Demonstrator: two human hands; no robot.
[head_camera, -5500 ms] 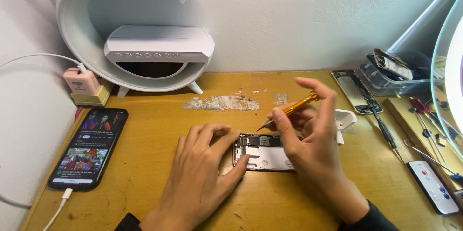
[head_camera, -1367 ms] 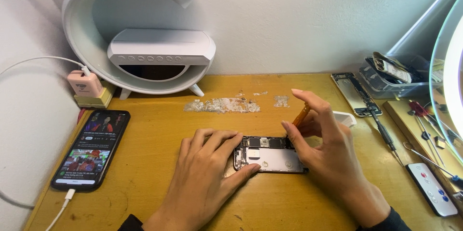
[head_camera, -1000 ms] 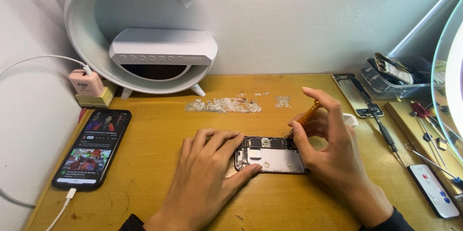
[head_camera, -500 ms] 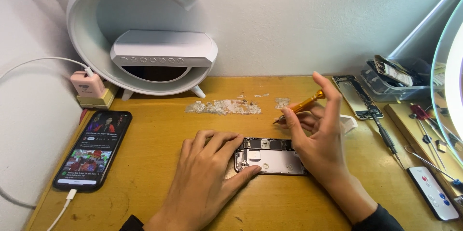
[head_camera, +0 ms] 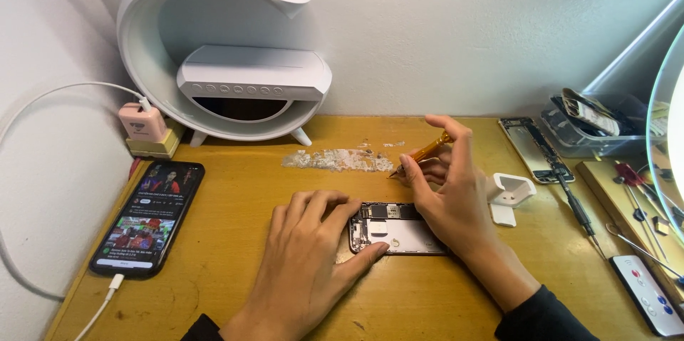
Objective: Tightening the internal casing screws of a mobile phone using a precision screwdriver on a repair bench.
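On the wooden counter, our left hand lies flat, fingers together, pinning the opened dark phone chassis; right hand fingers clamp the amber-handled screwdriver; best kept upright.

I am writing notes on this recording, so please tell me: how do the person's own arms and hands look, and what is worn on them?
Both hands are bare: no gloves, and no rings or watch that I can see. The left hand and the right hand each come out of a dark, black-looking long sleeve, seen only at the bottom edge of the picture, near the wrists. No markings show on the sleeves.
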